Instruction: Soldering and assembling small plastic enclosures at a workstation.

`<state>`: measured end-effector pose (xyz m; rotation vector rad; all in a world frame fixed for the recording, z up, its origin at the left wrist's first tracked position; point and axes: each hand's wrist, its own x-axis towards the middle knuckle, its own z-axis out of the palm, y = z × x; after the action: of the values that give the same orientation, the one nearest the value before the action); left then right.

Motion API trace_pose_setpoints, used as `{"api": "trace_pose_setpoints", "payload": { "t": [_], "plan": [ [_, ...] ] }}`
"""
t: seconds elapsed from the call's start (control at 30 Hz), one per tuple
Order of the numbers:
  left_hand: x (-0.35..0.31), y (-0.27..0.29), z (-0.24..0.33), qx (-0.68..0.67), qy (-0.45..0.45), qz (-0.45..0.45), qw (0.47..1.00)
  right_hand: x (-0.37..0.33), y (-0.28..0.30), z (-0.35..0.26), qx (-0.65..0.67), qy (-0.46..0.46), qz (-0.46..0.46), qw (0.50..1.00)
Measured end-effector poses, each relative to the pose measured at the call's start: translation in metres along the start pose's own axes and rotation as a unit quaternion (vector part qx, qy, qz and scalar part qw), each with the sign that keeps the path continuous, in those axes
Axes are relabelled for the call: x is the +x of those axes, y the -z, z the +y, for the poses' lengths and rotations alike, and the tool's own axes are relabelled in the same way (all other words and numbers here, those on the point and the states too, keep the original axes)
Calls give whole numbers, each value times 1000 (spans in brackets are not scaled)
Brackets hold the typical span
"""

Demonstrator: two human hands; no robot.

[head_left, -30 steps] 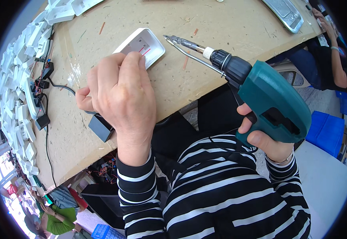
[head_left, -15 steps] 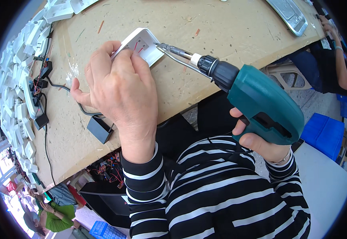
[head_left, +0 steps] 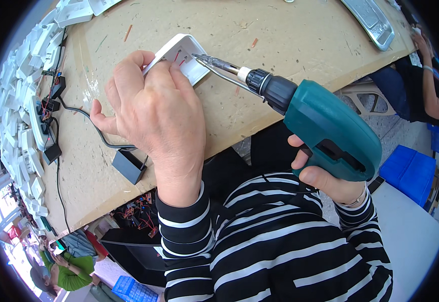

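A small white plastic housing (head_left: 197,75) is tilted up on the table, my left hand (head_left: 154,108) closed around its near edge. Inside it show thin red wires (head_left: 183,62), partly hidden by my fingers. My right hand (head_left: 325,173) grips a green pistol-shaped soldering gun (head_left: 330,128) with a black collar. The gun's metal tip (head_left: 214,63) and the thin feed tube below it reach the housing's open side. Whether the tip touches a wire inside I cannot tell.
Many white housings (head_left: 18,110) are heaped along the left edge. A black box-shaped adapter (head_left: 128,166) with a cable sits near the front edge. A metal tray (head_left: 370,22) lies at the far right. Below is a bin of wired parts (head_left: 133,216). Other people sit nearby.
The soldering gun has shifted slightly left, its tip now further inside the housing. My left hand and the housing have moved a little to the right.
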<state>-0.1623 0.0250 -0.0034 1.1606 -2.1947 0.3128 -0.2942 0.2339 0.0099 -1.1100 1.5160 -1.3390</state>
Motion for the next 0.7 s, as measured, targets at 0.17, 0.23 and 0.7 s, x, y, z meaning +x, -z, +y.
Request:
{"api": "trace_pose_setpoints", "payload": {
  "t": [0.17,0.23,0.7],
  "plan": [
    [1,-1,0,0,2,-5,1000,2,3,-2,-46,-2,-10,999],
    [1,-1,0,2,2,-9,1000,4,3,-2,-43,6,-11,999],
    [2,-2,0,6,1,-4,1000,23,-14,1,-22,28,95,995]
  ]
}}
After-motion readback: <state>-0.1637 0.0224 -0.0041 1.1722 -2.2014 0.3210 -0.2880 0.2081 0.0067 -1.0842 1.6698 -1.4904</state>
